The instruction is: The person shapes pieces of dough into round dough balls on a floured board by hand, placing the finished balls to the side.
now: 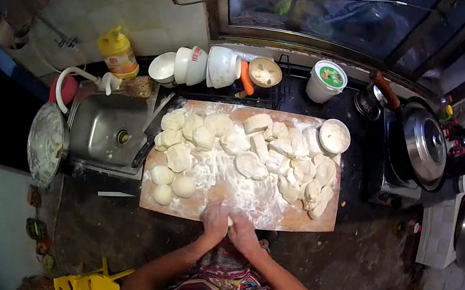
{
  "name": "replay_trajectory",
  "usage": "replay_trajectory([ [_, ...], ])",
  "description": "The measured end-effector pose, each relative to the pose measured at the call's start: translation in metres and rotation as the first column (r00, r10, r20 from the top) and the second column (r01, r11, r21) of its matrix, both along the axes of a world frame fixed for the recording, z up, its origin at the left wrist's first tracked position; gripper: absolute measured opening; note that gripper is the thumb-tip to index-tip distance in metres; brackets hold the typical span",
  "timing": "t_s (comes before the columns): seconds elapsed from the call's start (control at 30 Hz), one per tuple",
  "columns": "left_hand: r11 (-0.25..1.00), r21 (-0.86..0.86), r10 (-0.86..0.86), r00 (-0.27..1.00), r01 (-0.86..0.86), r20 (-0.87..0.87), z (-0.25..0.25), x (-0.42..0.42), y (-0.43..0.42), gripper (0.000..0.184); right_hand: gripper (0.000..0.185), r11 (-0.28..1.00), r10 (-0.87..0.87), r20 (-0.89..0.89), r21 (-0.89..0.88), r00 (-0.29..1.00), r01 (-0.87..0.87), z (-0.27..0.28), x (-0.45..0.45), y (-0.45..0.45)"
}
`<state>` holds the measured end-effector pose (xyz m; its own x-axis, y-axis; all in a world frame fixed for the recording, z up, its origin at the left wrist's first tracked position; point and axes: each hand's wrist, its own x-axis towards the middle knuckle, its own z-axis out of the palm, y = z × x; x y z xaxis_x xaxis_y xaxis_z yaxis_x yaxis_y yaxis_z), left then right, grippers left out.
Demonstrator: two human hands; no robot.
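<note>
My left hand (216,218) and my right hand (241,229) meet at the front edge of a floured wooden board (306,220). Both are closed, fingers curled in toward each other. A pale bit of dough (230,221) shows between them; most of it is hidden by the fingers. Loose flour (209,172) is spread over the board beyond my hands. To the left sit a few smooth round dough balls (184,186). Several rougher dough pieces (250,165) lie across the back and right side. A bowl of flour (334,136) stands at the board's back right corner.
Left of the board are a knife (150,142) and a steel sink (107,124). Stacked bowls (196,66), a yellow bottle (118,55) and a white lidded tub (326,84) line the back. A lidded pan (423,145) sits on the stove at right.
</note>
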<state>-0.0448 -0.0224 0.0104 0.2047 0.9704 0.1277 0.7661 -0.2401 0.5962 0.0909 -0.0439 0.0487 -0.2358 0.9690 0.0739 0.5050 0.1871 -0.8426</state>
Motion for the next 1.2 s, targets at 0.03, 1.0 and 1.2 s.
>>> replay_trajectory([
  [0.03,0.989,0.136,0.056,0.998,-0.056,0.003,0.0,0.002,-0.002,0.032,0.044,0.998,0.059,0.019,0.038,0.998,-0.06,-0.005,-0.002,-0.009],
  [1.0,0.996,0.033,0.078,0.979,-0.086,0.19,0.0,0.006,0.001,0.035,0.052,0.987,0.084,0.127,-0.148,0.988,-0.065,0.01,0.011,0.004],
  [1.2,0.96,0.263,0.102,0.994,-0.091,-0.028,0.0,0.002,0.077,0.041,0.058,0.918,-0.072,0.095,-0.382,0.993,0.103,0.026,0.002,0.032],
])
